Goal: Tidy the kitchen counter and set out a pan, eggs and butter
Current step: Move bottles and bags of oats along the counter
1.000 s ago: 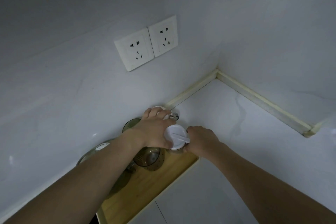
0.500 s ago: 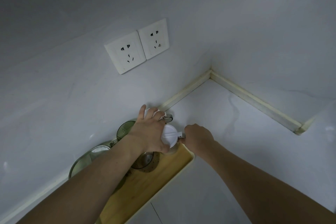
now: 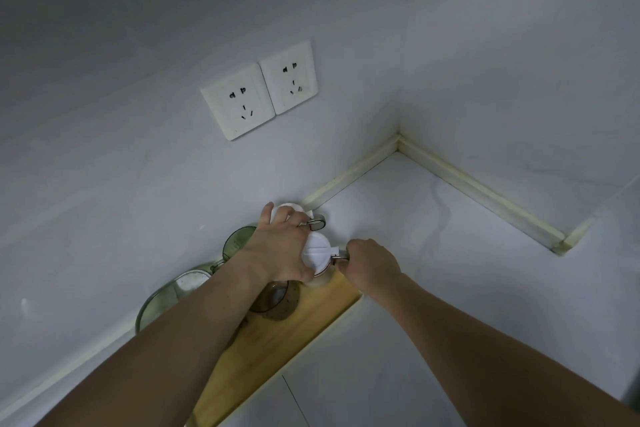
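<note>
Head view: the left hand (image 3: 280,250) curls over two white-lidded jars (image 3: 317,250) at the far end of a wooden tray (image 3: 304,326) on the table (image 3: 450,288). The right hand (image 3: 372,262) pinches the nearer jar's metal clasp (image 3: 339,256).

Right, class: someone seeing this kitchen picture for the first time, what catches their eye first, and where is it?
Two bare hands meet low in the middle: the left hand grips a white-lidded jar while the right hand pinches its metal clasp. Both work over a wooden tray by the wall, under two white sockets.
</note>
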Tool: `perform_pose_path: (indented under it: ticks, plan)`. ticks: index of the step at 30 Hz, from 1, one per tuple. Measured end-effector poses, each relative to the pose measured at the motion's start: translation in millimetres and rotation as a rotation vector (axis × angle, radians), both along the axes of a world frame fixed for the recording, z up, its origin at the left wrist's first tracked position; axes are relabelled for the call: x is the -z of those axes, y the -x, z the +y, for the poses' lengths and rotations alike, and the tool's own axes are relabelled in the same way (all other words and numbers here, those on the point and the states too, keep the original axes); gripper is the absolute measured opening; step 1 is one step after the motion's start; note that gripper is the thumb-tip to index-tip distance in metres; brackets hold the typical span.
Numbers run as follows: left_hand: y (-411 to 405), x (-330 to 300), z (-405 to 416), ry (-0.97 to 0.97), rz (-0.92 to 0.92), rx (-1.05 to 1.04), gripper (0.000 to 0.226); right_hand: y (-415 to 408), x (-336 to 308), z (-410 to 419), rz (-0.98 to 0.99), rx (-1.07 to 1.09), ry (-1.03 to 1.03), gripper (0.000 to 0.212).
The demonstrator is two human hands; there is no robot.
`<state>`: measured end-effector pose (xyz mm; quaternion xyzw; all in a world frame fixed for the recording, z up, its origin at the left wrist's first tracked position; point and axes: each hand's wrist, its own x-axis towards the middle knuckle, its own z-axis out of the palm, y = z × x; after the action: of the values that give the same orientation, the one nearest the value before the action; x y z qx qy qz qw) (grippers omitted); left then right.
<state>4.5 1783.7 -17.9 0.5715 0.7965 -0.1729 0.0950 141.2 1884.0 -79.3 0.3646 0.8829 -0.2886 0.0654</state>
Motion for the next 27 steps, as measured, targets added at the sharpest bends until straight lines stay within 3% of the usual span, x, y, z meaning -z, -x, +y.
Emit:
perform_pose_path:
  ticks: [5,9,12,16,27]
  plan:
    - [-1.3,-3.8,-8.6,-0.036,-0.037,0.017,0.078,-13.6,-8.1,-3.8,0.035,-0.008,-0.082,0.034]
    - [-4.1,-13.2,-32.1,-0.205,-0.075,-0.070,0.067,-27.4,-18.2,-10.3,0.186,-0.016,-0.226,0.050]
    - [-9.8,-22.4,-65.4,-0.334,-0.016,-0.115,0.071,-32.0,-31.0,-19.3,0.320,-0.053,-0.237,0.057]
    - [-19.2,-34.0,-117.7,-0.468,0.102,-0.187,0.057,-27.8,-54.0,-42.7,0.434,-0.138,-0.300,0.059]
    - [-58.3,-72.5,-311.0,-0.467,0.294,-0.521,0.062,1.3,-113.1,-207.8,0.622,-0.473,-0.294,0.058]
